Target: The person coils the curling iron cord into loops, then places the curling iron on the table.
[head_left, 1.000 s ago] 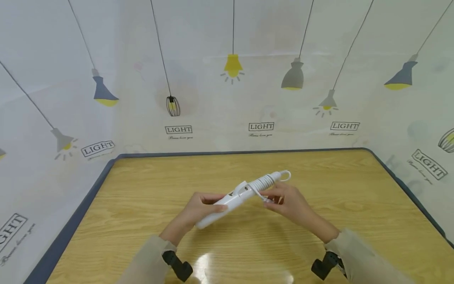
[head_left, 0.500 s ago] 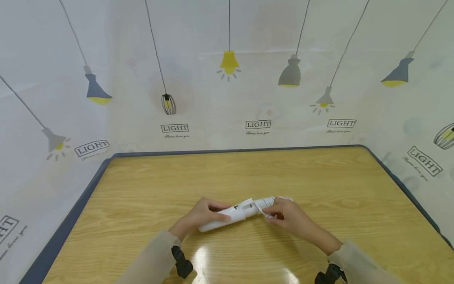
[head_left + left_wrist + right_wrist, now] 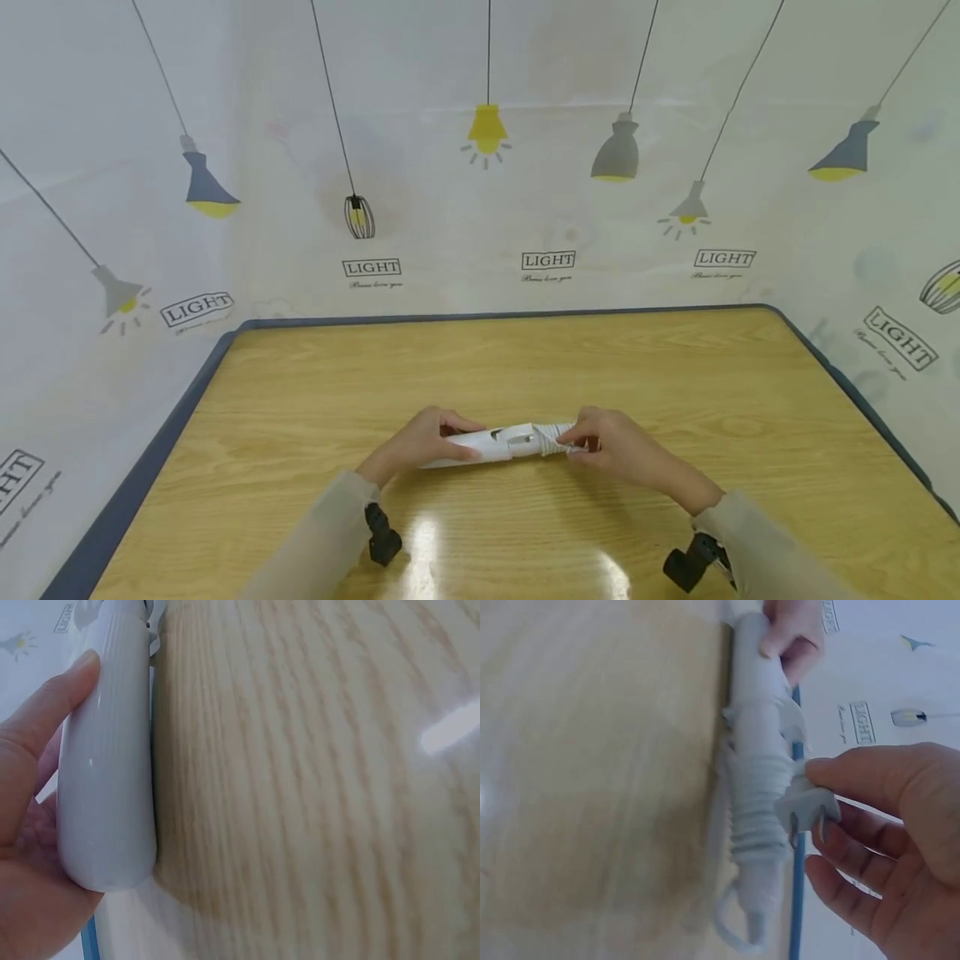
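Note:
A white hair iron (image 3: 483,447) lies almost level across the middle of the wooden table. My left hand (image 3: 423,440) grips its smooth, rounded end, with the thumb along the near side. In the left wrist view, that end of the hair iron (image 3: 112,765) is close over the wood. White cord (image 3: 759,799) is wound in several turns around the other end, finishing in a small loop. My right hand (image 3: 622,450) pinches the cord's two-pronged plug (image 3: 808,808) between thumb and fingers, beside the coils. From the head view, the right fingers hide the loop and most of the plug.
A wooden table (image 3: 315,375) spreads around both hands, with a dark blue edge (image 3: 172,417) along its sides and back. White sheeting printed with lamps (image 3: 450,200) rises behind and at both sides. Glare spots shine on the near tabletop.
The hair iron has come down from an upward tilt to nearly level, closer to the table. The right hand has moved lower with the plug; the left hand keeps its grip on the smooth end.

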Demonstrator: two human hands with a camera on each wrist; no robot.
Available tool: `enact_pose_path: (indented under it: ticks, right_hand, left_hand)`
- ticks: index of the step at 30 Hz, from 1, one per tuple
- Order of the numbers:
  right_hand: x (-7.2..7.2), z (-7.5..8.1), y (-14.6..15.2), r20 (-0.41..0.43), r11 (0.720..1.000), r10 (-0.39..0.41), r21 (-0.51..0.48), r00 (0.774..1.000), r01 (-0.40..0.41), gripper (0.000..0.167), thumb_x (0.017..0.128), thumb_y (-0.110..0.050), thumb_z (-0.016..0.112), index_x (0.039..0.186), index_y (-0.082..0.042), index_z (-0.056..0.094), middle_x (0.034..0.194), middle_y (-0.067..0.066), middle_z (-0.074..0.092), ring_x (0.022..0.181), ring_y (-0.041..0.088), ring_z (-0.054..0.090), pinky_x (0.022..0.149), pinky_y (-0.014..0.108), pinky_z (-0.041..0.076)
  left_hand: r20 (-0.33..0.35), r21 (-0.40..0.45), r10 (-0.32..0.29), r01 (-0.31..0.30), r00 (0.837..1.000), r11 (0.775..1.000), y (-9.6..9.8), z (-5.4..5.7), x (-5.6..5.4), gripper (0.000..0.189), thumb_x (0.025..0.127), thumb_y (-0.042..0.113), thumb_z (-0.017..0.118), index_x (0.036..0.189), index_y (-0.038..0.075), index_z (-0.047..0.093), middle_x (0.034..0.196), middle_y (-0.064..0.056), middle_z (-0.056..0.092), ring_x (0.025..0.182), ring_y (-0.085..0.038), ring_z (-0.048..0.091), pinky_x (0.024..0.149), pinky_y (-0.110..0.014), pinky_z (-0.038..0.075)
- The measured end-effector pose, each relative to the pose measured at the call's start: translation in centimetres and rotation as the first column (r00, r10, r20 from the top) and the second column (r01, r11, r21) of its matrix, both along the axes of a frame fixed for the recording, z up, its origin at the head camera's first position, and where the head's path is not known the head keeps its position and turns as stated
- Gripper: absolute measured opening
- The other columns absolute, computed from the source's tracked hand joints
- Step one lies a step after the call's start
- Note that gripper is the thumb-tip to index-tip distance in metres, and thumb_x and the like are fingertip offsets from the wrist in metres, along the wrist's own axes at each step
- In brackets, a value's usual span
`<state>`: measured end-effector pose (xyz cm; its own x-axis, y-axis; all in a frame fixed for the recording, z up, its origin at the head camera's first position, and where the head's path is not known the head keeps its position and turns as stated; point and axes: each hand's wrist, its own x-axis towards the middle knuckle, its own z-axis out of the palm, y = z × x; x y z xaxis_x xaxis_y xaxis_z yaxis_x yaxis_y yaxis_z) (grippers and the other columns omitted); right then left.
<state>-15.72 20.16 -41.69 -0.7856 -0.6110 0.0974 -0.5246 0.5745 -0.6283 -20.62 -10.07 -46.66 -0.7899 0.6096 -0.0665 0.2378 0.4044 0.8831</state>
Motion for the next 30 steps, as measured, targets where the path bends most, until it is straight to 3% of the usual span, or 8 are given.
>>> enact_pose_path:
  ticks: [6, 11, 19, 25, 27, 30]
  right_hand:
    - [-3.3, 0.6, 2.0, 0.002, 0.998, 0.006, 0.065, 1.000, -0.006, 0.018, 0.085, -0.002, 0.062, 0.100, -0.005, 0.071, 0.083, -0.003, 0.057, 0.075, 0.012, 0.055, 0.063, 0.025, 0.048]
    - [-5.2, -0.7, 3.7, 0.078, 0.998, -0.019, 0.059, 0.997, 0.015, 0.018, 0.087, -0.002, 0.060, 0.101, -0.002, 0.070, 0.090, 0.004, 0.062, 0.082, 0.017, 0.056, 0.068, 0.028, 0.049]
    - [-6.0, -2.9, 5.0, 0.159, 1.000, -0.024, 0.017, 0.987, 0.022, 0.018, 0.088, 0.001, 0.057, 0.101, 0.003, 0.068, 0.100, 0.014, 0.064, 0.090, 0.027, 0.059, 0.069, 0.027, 0.049]
    - [-6.2, -3.7, 5.6, 0.220, 0.999, -0.020, -0.039, 0.975, 0.029, 0.022, 0.091, -0.005, 0.055, 0.107, 0.005, 0.065, 0.106, 0.018, 0.063, 0.094, 0.028, 0.059, 0.072, 0.028, 0.049]
    - [-6.3, -3.8, 5.9, 0.241, 0.998, -0.038, -0.035, 0.970, 0.047, 0.024, 0.092, -0.007, 0.054, 0.110, 0.005, 0.063, 0.109, 0.017, 0.062, 0.095, 0.026, 0.059, 0.074, 0.028, 0.049]
    - [-6.4, -3.5, 6.4, 0.244, 0.997, -0.067, -0.006, 0.967, 0.071, 0.027, 0.093, -0.010, 0.052, 0.113, 0.006, 0.062, 0.111, 0.018, 0.061, 0.096, 0.027, 0.058, 0.076, 0.033, 0.049]
  left_hand:
    - [-0.033, 0.008, -0.002, 0.002, 0.999, 1.000, 0.3, -0.1, -0.1, 0.042, 0.075, 0.020, 0.077, 0.112, 0.005, 0.067, 0.098, -0.003, 0.065, 0.074, -0.010, 0.051, 0.063, -0.023, 0.045]
    - [-0.073, 0.037, -0.013, 0.015, 0.997, 0.999, 0.8, -0.4, -0.1, 0.042, 0.074, 0.017, 0.078, 0.111, 0.002, 0.066, 0.100, -0.007, 0.066, 0.074, -0.012, 0.052, 0.062, -0.021, 0.045]
    - [-0.040, 0.049, -0.020, 0.022, 0.999, 0.999, 1.1, -0.6, 0.2, 0.043, 0.074, 0.015, 0.077, 0.114, 0.002, 0.065, 0.102, -0.008, 0.065, 0.077, -0.015, 0.053, 0.064, -0.021, 0.045]
    - [-0.003, 0.041, -0.042, 0.042, 0.999, 0.998, 0.5, -0.1, -0.1, 0.050, 0.079, 0.020, 0.073, 0.123, 0.002, 0.058, 0.114, -0.011, 0.062, 0.091, -0.018, 0.057, 0.077, -0.029, 0.047]
    - [-0.012, 0.037, -0.019, 0.019, 1.000, 0.999, 0.0, -0.1, -0.4, 0.049, 0.082, 0.023, 0.071, 0.124, 0.002, 0.057, 0.115, -0.012, 0.061, 0.095, -0.020, 0.057, 0.080, -0.032, 0.047]
    - [-0.046, -0.001, 0.078, -0.078, 0.996, 0.997, -1.3, 0.2, -0.7, 0.046, 0.086, 0.028, 0.065, 0.125, 0.005, 0.057, 0.115, -0.010, 0.060, 0.096, -0.020, 0.056, 0.080, -0.035, 0.047]
